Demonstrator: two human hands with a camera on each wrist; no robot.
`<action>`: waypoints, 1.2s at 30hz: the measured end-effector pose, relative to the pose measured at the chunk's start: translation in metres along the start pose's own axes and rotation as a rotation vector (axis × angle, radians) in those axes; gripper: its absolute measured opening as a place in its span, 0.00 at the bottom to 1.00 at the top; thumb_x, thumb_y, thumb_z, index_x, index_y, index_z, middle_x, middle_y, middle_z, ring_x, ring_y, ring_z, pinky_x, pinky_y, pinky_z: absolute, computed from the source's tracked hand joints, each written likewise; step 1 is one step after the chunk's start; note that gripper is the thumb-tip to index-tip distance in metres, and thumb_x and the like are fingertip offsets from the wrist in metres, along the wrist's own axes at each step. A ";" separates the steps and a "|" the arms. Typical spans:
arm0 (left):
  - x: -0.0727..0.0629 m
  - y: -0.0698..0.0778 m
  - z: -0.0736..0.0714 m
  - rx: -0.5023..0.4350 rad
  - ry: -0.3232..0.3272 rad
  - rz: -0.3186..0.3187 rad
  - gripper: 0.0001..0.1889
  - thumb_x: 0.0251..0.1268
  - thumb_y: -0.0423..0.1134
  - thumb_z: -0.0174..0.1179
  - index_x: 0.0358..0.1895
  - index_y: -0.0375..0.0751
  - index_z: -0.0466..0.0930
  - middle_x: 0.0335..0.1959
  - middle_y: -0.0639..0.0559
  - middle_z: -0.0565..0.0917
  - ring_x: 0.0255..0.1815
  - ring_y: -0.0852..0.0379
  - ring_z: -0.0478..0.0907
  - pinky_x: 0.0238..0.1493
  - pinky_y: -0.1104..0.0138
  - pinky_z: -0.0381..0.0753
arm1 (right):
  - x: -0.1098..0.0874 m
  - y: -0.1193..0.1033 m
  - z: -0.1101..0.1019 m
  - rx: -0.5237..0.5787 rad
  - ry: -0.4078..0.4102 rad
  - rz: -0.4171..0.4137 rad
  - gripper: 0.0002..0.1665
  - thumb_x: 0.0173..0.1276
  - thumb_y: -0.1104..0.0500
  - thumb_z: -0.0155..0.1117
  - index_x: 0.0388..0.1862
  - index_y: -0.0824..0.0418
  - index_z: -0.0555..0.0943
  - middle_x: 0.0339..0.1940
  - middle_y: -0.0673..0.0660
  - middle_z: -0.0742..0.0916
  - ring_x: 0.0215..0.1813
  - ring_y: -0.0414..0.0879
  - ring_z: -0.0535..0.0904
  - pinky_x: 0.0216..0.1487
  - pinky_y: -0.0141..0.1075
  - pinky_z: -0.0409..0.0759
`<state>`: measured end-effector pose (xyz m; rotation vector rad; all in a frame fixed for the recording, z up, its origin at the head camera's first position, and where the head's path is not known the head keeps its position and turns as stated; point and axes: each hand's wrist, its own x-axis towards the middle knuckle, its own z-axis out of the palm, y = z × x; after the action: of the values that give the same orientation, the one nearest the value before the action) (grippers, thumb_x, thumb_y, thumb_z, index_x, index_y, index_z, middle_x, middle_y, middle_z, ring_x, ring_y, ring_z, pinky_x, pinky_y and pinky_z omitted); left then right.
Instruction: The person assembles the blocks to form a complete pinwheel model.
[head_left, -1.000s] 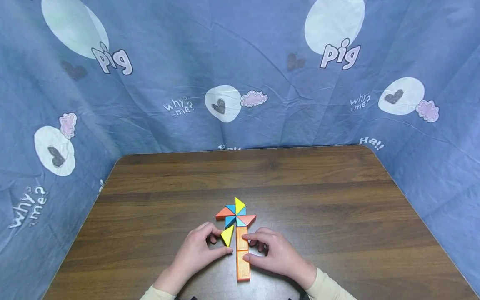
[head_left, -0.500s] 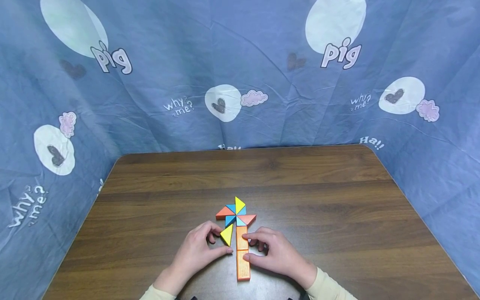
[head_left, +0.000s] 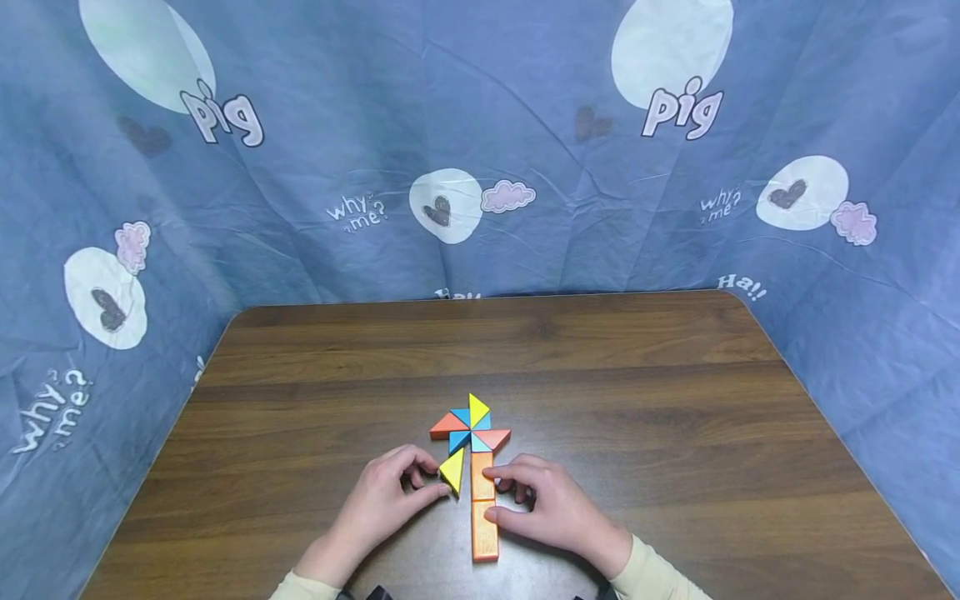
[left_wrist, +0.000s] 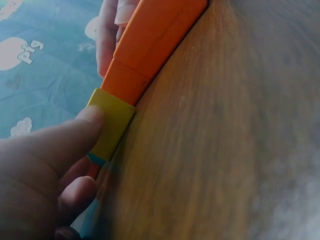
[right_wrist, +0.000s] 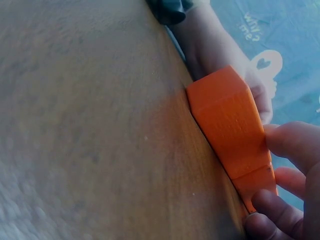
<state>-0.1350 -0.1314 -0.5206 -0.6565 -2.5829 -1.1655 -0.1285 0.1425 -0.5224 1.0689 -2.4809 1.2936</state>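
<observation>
My left hand (head_left: 390,492) pinches a yellow triangular block (head_left: 453,472) between thumb and fingers, just left of the orange column in the head view. In the left wrist view, the thumb lies on the yellow block's side (left_wrist: 112,122). My right hand (head_left: 547,504) rests its thumb and index finger on two orange rectangular blocks (head_left: 483,531), which lie end to end in a column. Above the column, a pinwheel of triangles shows a yellow block (head_left: 477,410), a red block (head_left: 447,426), a pink-red block (head_left: 493,438) and several blue ones (head_left: 458,440).
The blocks lie on a brown wood-grain table (head_left: 637,400), near its front middle. A blue printed cloth (head_left: 525,108) hangs behind the table and along both sides. Pale sleeves (head_left: 656,575) cover the forearms.
The left thumb has moved left and up onto the yellow triangular block, which has shifted slightly left. The right hand stays on the orange blocks.
</observation>
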 end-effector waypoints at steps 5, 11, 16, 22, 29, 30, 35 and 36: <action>0.001 -0.003 0.003 -0.006 0.020 0.021 0.14 0.48 0.41 0.78 0.36 0.56 0.82 0.31 0.68 0.81 0.26 0.71 0.74 0.29 0.75 0.73 | 0.000 0.000 0.000 0.000 -0.001 0.006 0.23 0.61 0.47 0.74 0.54 0.52 0.85 0.35 0.42 0.82 0.30 0.32 0.74 0.33 0.24 0.73; 0.001 -0.005 0.006 -0.010 0.032 0.046 0.13 0.50 0.38 0.78 0.36 0.56 0.83 0.30 0.70 0.80 0.26 0.72 0.73 0.29 0.77 0.72 | 0.000 0.000 0.000 -0.005 0.000 0.002 0.23 0.61 0.48 0.74 0.54 0.53 0.85 0.35 0.42 0.82 0.29 0.32 0.74 0.32 0.24 0.73; 0.002 -0.006 0.007 0.001 0.041 0.047 0.12 0.50 0.38 0.77 0.36 0.55 0.83 0.29 0.72 0.78 0.26 0.72 0.73 0.29 0.78 0.71 | 0.000 -0.001 0.000 -0.011 0.001 0.006 0.23 0.61 0.48 0.75 0.54 0.53 0.85 0.35 0.42 0.82 0.29 0.32 0.74 0.32 0.24 0.73; 0.003 -0.005 0.008 0.019 0.048 0.042 0.12 0.51 0.38 0.77 0.34 0.57 0.83 0.28 0.73 0.77 0.26 0.73 0.72 0.28 0.77 0.72 | 0.000 -0.001 0.001 -0.015 0.004 0.008 0.23 0.61 0.48 0.75 0.54 0.53 0.85 0.35 0.42 0.82 0.29 0.32 0.74 0.32 0.24 0.73; 0.004 -0.004 0.010 0.027 0.071 0.056 0.10 0.53 0.37 0.76 0.34 0.55 0.83 0.27 0.72 0.77 0.25 0.73 0.72 0.28 0.76 0.72 | 0.000 0.000 0.001 -0.017 0.011 -0.011 0.23 0.61 0.48 0.75 0.54 0.53 0.85 0.35 0.43 0.83 0.29 0.33 0.74 0.32 0.24 0.73; 0.004 -0.003 0.010 0.029 0.074 0.053 0.10 0.53 0.37 0.75 0.34 0.55 0.83 0.27 0.71 0.77 0.25 0.73 0.72 0.28 0.76 0.72 | 0.000 0.000 0.001 -0.017 0.011 -0.010 0.23 0.61 0.48 0.75 0.54 0.53 0.85 0.35 0.43 0.83 0.29 0.33 0.74 0.32 0.23 0.72; 0.004 -0.002 0.011 0.052 0.083 0.027 0.11 0.53 0.37 0.76 0.32 0.57 0.83 0.26 0.73 0.76 0.25 0.73 0.71 0.27 0.76 0.72 | 0.000 0.000 0.001 -0.020 0.013 -0.007 0.23 0.60 0.48 0.75 0.54 0.52 0.85 0.35 0.42 0.83 0.29 0.32 0.74 0.32 0.23 0.72; 0.004 -0.002 0.011 0.053 0.084 0.022 0.11 0.52 0.37 0.76 0.32 0.57 0.83 0.26 0.74 0.76 0.24 0.74 0.71 0.27 0.75 0.72 | -0.001 0.000 0.001 -0.020 0.013 -0.006 0.23 0.60 0.48 0.75 0.54 0.52 0.85 0.35 0.42 0.83 0.29 0.32 0.74 0.32 0.23 0.72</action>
<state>-0.1398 -0.1223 -0.5275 -0.6104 -2.5210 -1.0900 -0.1279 0.1418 -0.5234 1.0598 -2.4735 1.2677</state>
